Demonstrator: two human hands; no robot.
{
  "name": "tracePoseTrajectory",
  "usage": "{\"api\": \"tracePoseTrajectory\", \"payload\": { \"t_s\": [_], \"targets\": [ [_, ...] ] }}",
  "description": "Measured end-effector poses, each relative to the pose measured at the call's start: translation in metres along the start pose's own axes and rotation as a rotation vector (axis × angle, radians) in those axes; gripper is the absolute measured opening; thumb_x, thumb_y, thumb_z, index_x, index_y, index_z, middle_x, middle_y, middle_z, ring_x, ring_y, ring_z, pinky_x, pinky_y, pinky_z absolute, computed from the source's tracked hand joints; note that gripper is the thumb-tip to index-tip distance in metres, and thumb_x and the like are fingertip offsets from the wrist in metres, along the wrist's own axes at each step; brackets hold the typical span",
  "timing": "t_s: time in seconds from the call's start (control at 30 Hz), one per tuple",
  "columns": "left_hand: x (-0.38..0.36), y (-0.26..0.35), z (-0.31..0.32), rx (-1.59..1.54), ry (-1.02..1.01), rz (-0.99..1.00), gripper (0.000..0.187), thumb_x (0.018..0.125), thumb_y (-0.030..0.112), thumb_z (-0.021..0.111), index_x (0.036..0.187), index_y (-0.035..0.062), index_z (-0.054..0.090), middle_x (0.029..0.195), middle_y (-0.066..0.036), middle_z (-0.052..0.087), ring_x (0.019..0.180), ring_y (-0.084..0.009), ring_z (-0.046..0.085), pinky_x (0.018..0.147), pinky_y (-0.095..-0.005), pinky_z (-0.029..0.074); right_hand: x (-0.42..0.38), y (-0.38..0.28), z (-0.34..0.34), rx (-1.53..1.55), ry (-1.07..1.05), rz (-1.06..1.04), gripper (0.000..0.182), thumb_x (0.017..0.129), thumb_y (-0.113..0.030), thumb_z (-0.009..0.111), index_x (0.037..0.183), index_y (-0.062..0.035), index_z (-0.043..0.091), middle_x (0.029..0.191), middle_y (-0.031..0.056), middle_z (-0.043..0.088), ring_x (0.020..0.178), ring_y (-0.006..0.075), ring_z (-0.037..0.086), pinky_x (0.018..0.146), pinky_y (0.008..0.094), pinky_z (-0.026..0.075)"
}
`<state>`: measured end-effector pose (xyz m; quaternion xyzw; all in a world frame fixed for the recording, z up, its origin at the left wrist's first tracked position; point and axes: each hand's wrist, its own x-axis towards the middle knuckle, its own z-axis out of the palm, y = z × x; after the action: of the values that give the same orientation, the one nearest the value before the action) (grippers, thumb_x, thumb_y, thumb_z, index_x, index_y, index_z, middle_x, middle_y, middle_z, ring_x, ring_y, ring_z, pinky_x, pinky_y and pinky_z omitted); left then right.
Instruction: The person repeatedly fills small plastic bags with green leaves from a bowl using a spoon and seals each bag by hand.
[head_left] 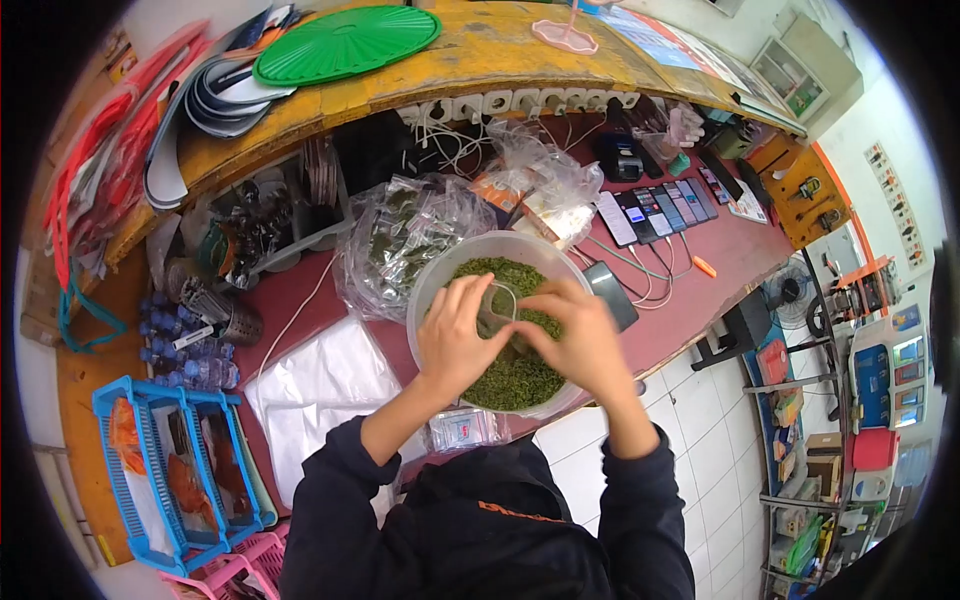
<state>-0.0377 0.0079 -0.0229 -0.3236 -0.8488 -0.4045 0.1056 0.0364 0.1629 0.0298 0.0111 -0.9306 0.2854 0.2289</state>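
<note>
A large translucent round tub point(425, 270) holds green, crumbly dried material point(510, 382). Over it, my left hand point(460, 330) pinches the left side of a small clear plastic bag point(498, 303). On the bag's other side, my right hand point(575, 335) has its thumb and fingers at the edge, slightly blurred. The lower part of the bag is hard to make out between the hands. Beside the tub on the left lies a big clear bag point(400, 235) with small packets inside.
White plastic sheets point(325, 385) lie left of the tub, near blue baskets point(165, 470). A packet point(468, 429) sits at the table's front edge. Phones point(650, 213) with cables and a dark object point(610, 295) are to the right. A wooden shelf point(480, 65) spans the back.
</note>
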Motion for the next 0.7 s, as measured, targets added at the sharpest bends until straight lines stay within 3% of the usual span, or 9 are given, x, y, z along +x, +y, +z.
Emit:
{"api": "tracePoseTrajectory", "payload": {
  "t_s": [0.13,0.17,0.2,0.27,0.33,0.37,0.43,0.6,0.7],
  "targets": [
    [0.011,-0.005,-0.016,-0.018,0.047,0.117,0.076,0.068,0.030,0.081,0.133,0.0075,0.050,0.119,-0.006,0.056,0.103,-0.0291,0.055,0.093,-0.0409,0.044,0.004,0.015,0.023,-0.118,-0.004,-0.135,0.010,0.076,-0.015,0.073,0.084,-0.0093,0.071,0.088,0.0035,0.063,0.078,0.0252,0.062,0.075,0.0364,0.045],
    [0.012,-0.021,-0.021,-0.163,-0.077,0.125,0.070,0.072,0.030,0.079,0.133,0.0066,0.052,0.119,-0.009,0.057,0.104,-0.0294,0.054,0.097,-0.0422,0.040,0.002,0.017,0.016,-0.030,-0.099,-0.123,0.010,0.076,-0.014,0.072,0.085,-0.0091,0.071,0.088,0.0036,0.063,0.080,0.0254,0.062,0.076,0.0359,0.045],
    [0.018,-0.034,-0.023,-0.451,-0.226,0.095,0.044,0.080,0.023,0.074,0.119,0.0039,0.064,0.107,-0.010,0.062,0.099,-0.0267,0.057,0.091,-0.0377,0.044,0.000,0.017,0.011,0.059,-0.191,-0.106,0.011,0.075,-0.012,0.072,0.085,-0.0088,0.071,0.087,0.0037,0.063,0.081,0.0257,0.062,0.077,0.0354,0.045],
    [0.019,-0.045,-0.021,-0.675,-0.391,-0.014,0.019,0.087,0.015,0.068,0.101,0.0034,0.072,0.090,-0.008,0.065,0.083,-0.0180,0.058,0.077,-0.0308,0.046,0.000,0.012,0.007,0.077,-0.164,-0.167,0.011,0.075,-0.009,0.073,0.086,-0.0082,0.071,0.084,0.0039,0.064,0.074,0.0212,0.062,0.070,0.0310,0.046],
    [0.019,-0.035,-0.019,-0.771,-0.320,-0.091,0.015,0.088,0.013,0.068,0.097,0.0029,0.073,0.083,-0.006,0.064,0.076,-0.0135,0.056,0.070,-0.0279,0.044,-0.003,-0.002,0.004,0.394,0.045,0.133,0.008,0.080,-0.006,0.073,0.085,-0.0023,0.069,0.076,0.0037,0.065,0.065,0.0133,0.061,0.061,0.0259,0.045],
    [0.017,-0.031,-0.018,-0.863,-0.255,-0.175,0.012,0.088,0.011,0.067,0.093,0.0024,0.074,0.077,-0.004,0.064,0.070,-0.0090,0.054,0.063,-0.0250,0.042,-0.005,0.001,0.004,0.391,0.044,0.128,0.008,0.080,-0.006,0.073,0.085,-0.0023,0.069,0.076,0.0037,0.065,0.065,0.0133,0.061,0.061,0.0259,0.045],
    [0.014,-0.030,-0.017,-0.870,-0.241,-0.190,0.012,0.087,0.011,0.069,0.093,0.0022,0.074,0.075,-0.003,0.063,0.068,-0.0075,0.052,0.061,-0.0245,0.040,-0.013,0.010,0.007,0.753,-0.066,0.471,0.007,0.085,-0.005,0.070,0.083,0.0018,0.067,0.072,0.0030,0.064,0.062,0.0072,0.057,0.057,0.0214,0.043],
    [0.009,-0.014,-0.021,-0.819,-0.208,-0.083,0.010,0.083,0.009,0.072,0.090,0.0019,0.074,0.073,-0.002,0.063,0.063,-0.0072,0.048,0.058,-0.0241,0.037,-0.025,0.012,0.006,0.910,-0.009,0.419,0.011,0.085,-0.007,0.070,0.079,0.0005,0.066,0.071,0.0029,0.063,0.063,0.0082,0.057,0.057,0.0226,0.044],
    [0.000,0.000,-0.017,-0.841,-0.214,-0.101,0.006,0.081,0.005,0.072,0.085,0.0010,0.072,0.073,-0.003,0.063,0.062,-0.0082,0.048,0.058,-0.0243,0.038,-0.019,-0.009,0.004,0.516,0.032,0.126,0.006,0.074,0.000,0.069,0.077,0.0016,0.065,0.072,0.0084,0.062,0.063,0.0169,0.061,0.057,0.0272,0.046]
  ]
}}
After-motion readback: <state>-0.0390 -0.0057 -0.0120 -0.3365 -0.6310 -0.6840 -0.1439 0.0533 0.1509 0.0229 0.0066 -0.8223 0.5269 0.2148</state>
